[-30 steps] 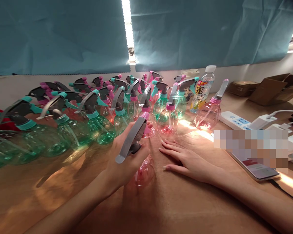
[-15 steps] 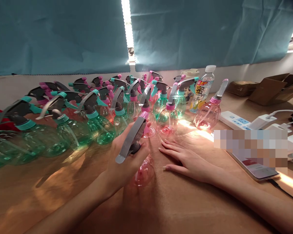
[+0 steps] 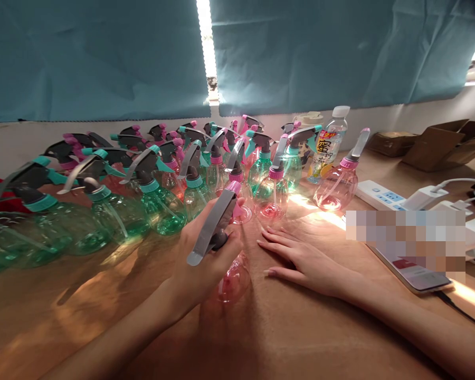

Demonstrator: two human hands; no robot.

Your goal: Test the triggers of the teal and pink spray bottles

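My left hand (image 3: 200, 253) is wrapped round the neck of a pink spray bottle (image 3: 234, 279), which stands on the brown table (image 3: 293, 338). Its grey spray head with a pink nozzle tip rises above my fingers, while the collar is hidden behind them. To the right, my right hand (image 3: 301, 258) rests flat on the table with its fingers stretched out, holding nothing. Just beyond both hands stands another pink spray bottle (image 3: 271, 198). A green spray bottle (image 3: 164, 211) is on the far left side of my left hand.
Rows of several green and pink spray bottles fill the back and left. A lone pink spray bottle (image 3: 336, 187) stands right of a labelled drink bottle (image 3: 332, 142). On the right are a power strip (image 3: 380, 194), a phone (image 3: 419, 274) and an open cardboard box (image 3: 445, 142).
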